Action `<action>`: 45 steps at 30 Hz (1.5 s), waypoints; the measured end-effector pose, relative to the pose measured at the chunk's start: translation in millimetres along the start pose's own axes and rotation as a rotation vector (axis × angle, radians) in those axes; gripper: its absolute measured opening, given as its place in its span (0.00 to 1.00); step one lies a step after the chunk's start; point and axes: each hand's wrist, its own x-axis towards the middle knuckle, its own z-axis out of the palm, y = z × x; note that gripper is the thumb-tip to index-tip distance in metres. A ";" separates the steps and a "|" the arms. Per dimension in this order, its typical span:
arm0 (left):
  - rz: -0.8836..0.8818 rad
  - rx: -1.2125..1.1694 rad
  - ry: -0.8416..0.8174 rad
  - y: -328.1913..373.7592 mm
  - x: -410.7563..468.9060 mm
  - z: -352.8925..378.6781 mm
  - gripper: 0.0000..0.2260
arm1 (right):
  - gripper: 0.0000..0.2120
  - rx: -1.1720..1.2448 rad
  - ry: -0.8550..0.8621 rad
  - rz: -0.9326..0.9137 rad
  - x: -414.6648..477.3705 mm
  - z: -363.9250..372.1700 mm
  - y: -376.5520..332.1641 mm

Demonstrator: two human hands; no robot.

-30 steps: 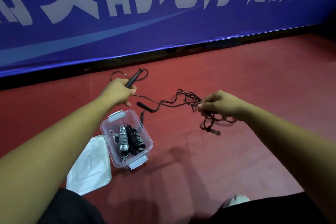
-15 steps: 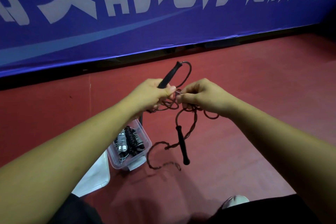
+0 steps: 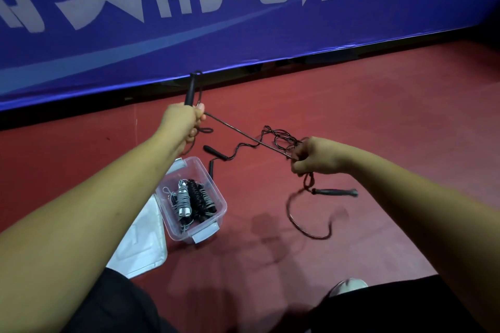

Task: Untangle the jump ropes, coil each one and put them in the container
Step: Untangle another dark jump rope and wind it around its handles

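Left hand (image 3: 180, 121) fingers clamp black handle (image 3: 190, 89) w/ rope (image 3: 244, 137) — taut to right hand (image 3: 315, 156), fingers pinching tangle; container (image 3: 216, 197) lower center — floor.

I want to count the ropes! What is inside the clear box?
Inside the clear box lie a coiled grey rope and a coiled black rope, side by side. Whether anything sits underneath them cannot be seen, because the coils cover the bottom.
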 end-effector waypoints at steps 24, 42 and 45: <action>-0.063 0.128 -0.431 -2.5 -42.4 49.5 0.07 | 0.14 1.209 -0.041 0.000 -32.5 -9.8 -55.7; 0.564 0.301 -0.526 12.4 -61.9 50.3 0.10 | 0.07 0.524 0.360 -0.232 -36.4 -30.8 -50.2; 0.813 0.435 -0.345 16.7 -60.9 48.2 0.07 | 0.07 0.826 0.239 -0.294 -39.0 -34.3 -48.1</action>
